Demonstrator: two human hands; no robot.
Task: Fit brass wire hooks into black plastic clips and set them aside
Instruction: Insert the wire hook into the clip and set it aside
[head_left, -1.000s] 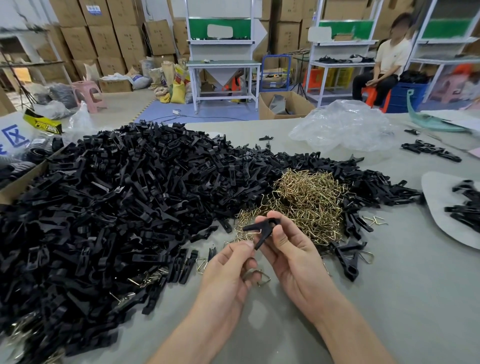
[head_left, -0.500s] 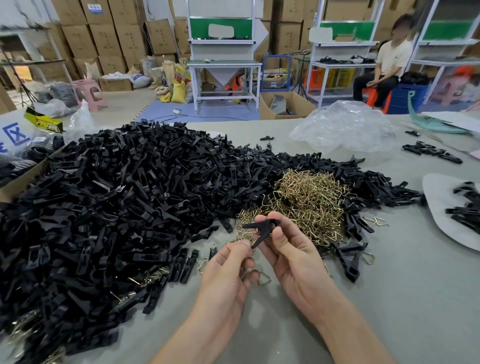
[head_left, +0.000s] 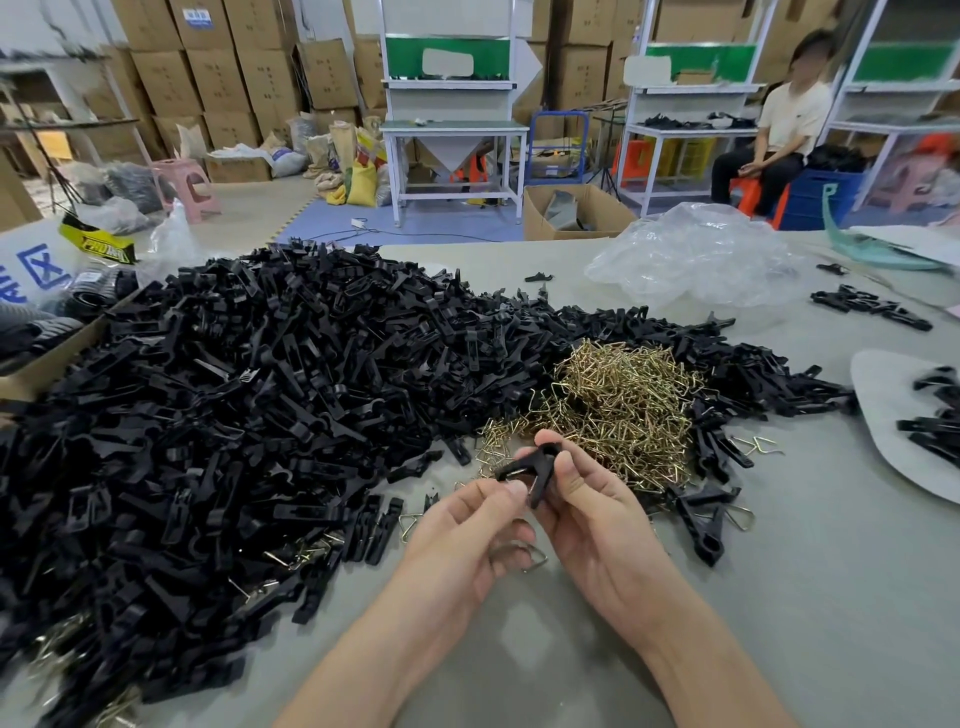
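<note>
While left hand (head_left: 467, 535) and right hand (head_left: 597, 519) pinch a black clip (head_left: 535, 462), cartons (head_left: 249, 78) stack behind the grey table (head_left: 779, 597).

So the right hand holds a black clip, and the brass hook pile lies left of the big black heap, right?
No. The head view shows the brass hook pile on the right of the big black heap. The right hand does hold a black clip.
</note>
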